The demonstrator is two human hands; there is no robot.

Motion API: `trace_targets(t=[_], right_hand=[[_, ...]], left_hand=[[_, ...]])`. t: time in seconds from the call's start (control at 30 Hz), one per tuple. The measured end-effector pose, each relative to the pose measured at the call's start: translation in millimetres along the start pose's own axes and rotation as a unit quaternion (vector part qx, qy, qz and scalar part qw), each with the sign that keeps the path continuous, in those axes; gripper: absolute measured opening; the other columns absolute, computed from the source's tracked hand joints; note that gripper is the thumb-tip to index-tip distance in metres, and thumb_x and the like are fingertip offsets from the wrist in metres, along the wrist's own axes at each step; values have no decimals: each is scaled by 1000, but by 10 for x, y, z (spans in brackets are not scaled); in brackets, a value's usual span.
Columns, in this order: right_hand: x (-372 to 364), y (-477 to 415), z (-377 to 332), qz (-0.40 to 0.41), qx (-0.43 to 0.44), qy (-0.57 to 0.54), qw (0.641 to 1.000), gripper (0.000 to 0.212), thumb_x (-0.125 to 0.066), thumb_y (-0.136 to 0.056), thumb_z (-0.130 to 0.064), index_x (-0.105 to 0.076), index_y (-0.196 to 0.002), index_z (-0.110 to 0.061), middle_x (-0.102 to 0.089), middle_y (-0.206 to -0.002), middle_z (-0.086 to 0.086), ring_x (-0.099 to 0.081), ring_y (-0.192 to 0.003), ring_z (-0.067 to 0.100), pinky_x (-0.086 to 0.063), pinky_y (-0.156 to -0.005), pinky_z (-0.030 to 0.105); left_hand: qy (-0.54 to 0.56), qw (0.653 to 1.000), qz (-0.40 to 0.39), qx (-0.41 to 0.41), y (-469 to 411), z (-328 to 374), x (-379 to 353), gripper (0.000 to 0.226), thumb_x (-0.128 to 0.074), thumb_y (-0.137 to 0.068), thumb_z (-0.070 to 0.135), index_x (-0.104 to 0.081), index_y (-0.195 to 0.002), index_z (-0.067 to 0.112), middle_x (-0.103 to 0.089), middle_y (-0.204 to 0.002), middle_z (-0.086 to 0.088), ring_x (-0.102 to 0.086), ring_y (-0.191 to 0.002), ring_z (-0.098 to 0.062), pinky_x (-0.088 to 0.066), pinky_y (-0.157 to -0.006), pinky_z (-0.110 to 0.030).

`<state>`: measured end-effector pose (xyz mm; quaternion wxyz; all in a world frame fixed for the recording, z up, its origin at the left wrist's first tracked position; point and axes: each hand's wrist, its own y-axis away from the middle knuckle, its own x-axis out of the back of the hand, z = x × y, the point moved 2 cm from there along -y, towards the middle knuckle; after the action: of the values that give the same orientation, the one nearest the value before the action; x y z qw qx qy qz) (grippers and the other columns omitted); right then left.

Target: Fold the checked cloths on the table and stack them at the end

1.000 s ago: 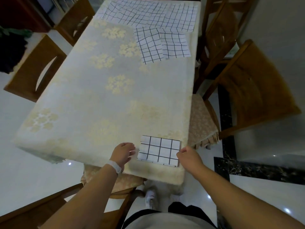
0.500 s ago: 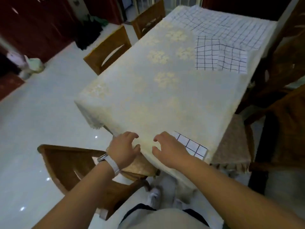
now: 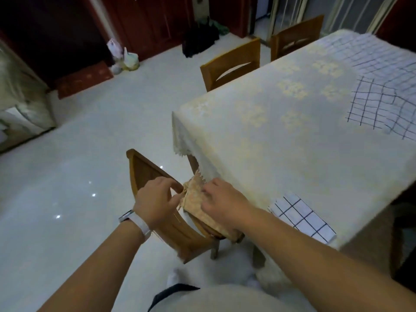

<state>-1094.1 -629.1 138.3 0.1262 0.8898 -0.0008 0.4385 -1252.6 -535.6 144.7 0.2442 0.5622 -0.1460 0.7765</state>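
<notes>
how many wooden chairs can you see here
3: the near chair at the near corner of the table, the middle chair along its left side, the far chair beyond that. More may hide in the dark at right.

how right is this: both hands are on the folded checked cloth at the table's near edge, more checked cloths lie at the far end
One thing is wrong: the head view shows the left hand and right hand on the tan seat cushion, not the folded checked cloth, which lies untouched. The rest holds.
</notes>
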Motion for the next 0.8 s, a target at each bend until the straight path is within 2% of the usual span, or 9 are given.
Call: trace_targets(t=[0.1,0.27,0.33,0.43,0.53,0.8], right_hand=[[-128,-221,-348,-7,4,-10,1000,40,-46,-94,-40,-50,-131,-27,-45,-135,-7,-47,-122,18,-43,-99,34],[-435,-706,-1065,-9,-11,14,1000,40,-45,-96,-42,-50,-132,-27,-45,-138,-4,-46,-124,20,-43,-102,43],[-626,-906,-1369,-10,-17,8,1000,41,-45,-94,-43,-50,-132,-27,-46,-135,-6,-48,-121,18,-45,-99,42],[-873,-1213,-1705,-8,-27,16,999,40,-46,-95,-42,-52,-131,-25,-48,-134,-6,-51,-116,17,-44,-92,32],[-1054,-1468,-1998,-10,-54,7,998,42,-46,-95,-43,-49,-134,-27,-43,-142,-7,-57,-112,15,-42,-87,32],[-1186,-1951,-2474,-2,-64,18,998,40,-46,-96,-39,-49,-133,-25,-43,-139,-7,-53,-111,14,-36,-82,31]], left_hand=[[2,1000,8,11,-25,-365,114,25,-60,-87,31,-65,-110,23,-64,-112,4,-54,-93,-12,-49,-79,-30],[14,999,3,39,-57,-1196,375,38,-57,-90,40,-58,-124,23,-59,-127,1,-55,-113,-20,-46,-96,-40],[24,999,3,45,-71,-1628,499,38,-57,-90,40,-58,-125,23,-58,-130,1,-53,-116,-20,-43,-99,-41],[42,998,0,43,-150,-2220,635,38,-60,-89,38,-59,-124,22,-58,-130,0,-53,-116,-22,-42,-98,-40],[55,997,-12,46,-246,-2714,738,38,-61,-88,36,-59,-123,21,-58,-128,-1,-53,-114,-23,-42,-95,-39],[76,996,8,43,-444,-3401,1053,37,-62,-88,34,-59,-122,20,-58,-128,0,-52,-116,-23,-41,-96,-40]])
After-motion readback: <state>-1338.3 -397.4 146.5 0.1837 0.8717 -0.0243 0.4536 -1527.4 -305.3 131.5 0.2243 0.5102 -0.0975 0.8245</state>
